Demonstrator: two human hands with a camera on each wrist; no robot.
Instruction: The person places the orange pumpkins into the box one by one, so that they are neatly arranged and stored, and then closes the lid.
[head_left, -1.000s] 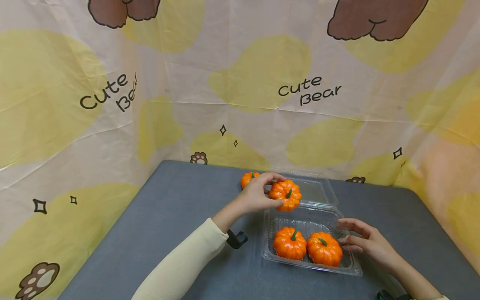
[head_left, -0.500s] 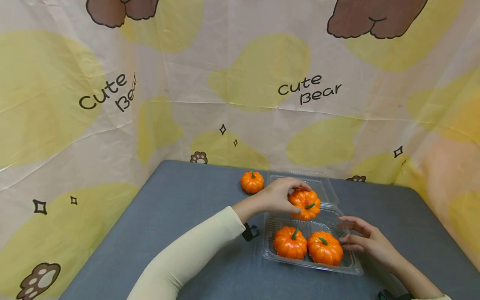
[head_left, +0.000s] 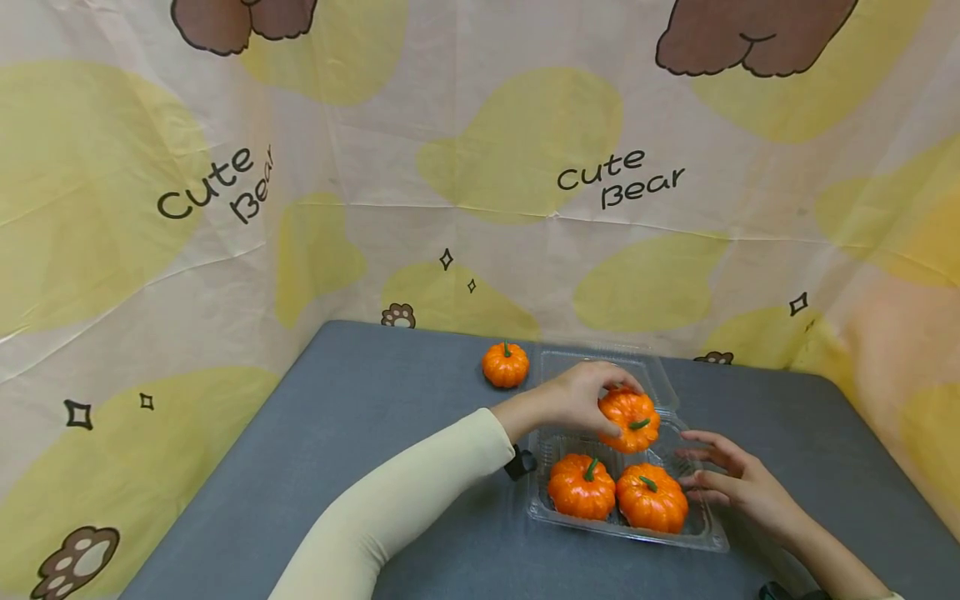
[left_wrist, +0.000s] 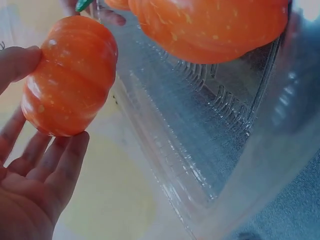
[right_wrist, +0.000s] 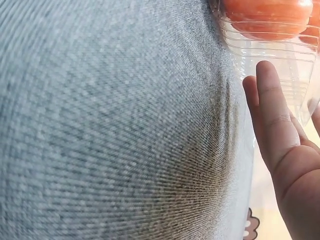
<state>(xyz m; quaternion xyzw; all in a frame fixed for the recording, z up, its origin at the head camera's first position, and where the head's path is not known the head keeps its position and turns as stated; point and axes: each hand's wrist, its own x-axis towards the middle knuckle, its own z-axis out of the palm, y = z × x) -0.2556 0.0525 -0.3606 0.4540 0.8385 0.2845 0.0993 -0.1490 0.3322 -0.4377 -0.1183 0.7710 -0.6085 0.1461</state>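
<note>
Fingers (left_wrist: 71, 164) of the left hand (head_left: 577, 398) grip an orange pumpkin (head_left: 628, 417) above the back part of a clear plastic box (head_left: 703, 532). The right hand (head_left: 750, 483) sits loosely spread at the box's right wall; whether it touches is unclear. Inside, a second pumpkin (head_left: 581, 490) and third pumpkin (head_left: 651, 502) sit side by side. Behind lies the lid (head_left: 654, 377); left of it, a fourth pumpkin (head_left: 506, 367) rests on the tabletop (head_left: 360, 417).

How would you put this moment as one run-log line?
left hand: holds orange pumpkin above clear container | right hand: fingers at container's side | in container: two pumpkins | on table: fourth pumpkin
</note>
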